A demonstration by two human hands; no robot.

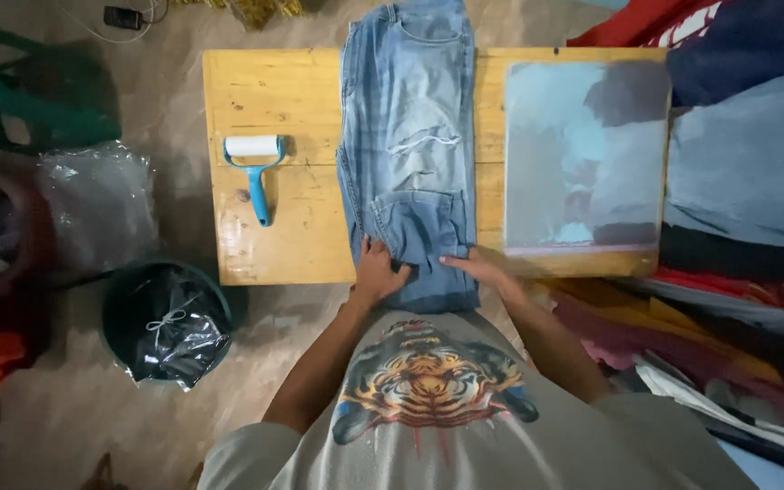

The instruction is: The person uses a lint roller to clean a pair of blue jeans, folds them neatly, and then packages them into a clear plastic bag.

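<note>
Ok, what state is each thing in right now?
Jeans: flat on the wooden table, near end folded over.
Left hand: pressing on the fold.
Right hand: flat on the fold's edge.
Lint roller: lying untouched.
Plastic bags: stacked flat.
Bin: lined with a tied black bag.

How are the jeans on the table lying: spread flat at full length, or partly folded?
Partly folded. The jeans have their lower legs doubled back near the table's front edge, under the left hand and right hand.

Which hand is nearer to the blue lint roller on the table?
Left. The left hand rests on the jeans, just right of the lint roller. The right hand lies farther right, beyond the jeans' fold.
</note>
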